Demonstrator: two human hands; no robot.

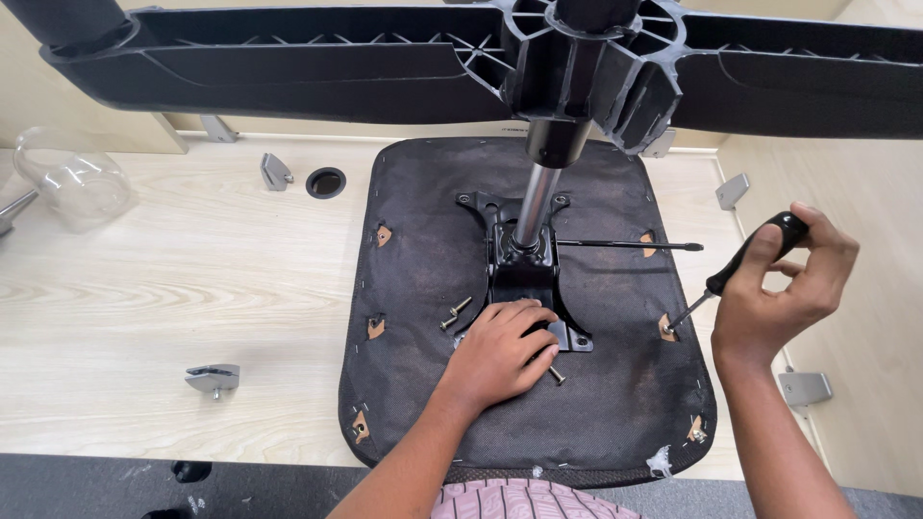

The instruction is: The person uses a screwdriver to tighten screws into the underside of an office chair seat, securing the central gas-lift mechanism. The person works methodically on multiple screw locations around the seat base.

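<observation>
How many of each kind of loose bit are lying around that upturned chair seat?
Loose screws on the seat: 3, two together and one by the left hand
Screwdriver in the right hand: 1
Grey metal brackets on the table: 6
Clear plastic cover: 1
Total: 11

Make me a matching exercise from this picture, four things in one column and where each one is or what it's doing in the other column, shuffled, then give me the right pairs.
Things:
1. left hand
2. right hand
3. loose bolts
4. clear plastic cover

Places or states:
A. lying on the table at far left
B. gripping a black-handled screwdriver, tip at the seat's right edge
C. resting flat on the black metal plate
D. lying on the black seat underside, just beside the left hand

Pairs: 1-C, 2-B, 3-D, 4-A
</observation>
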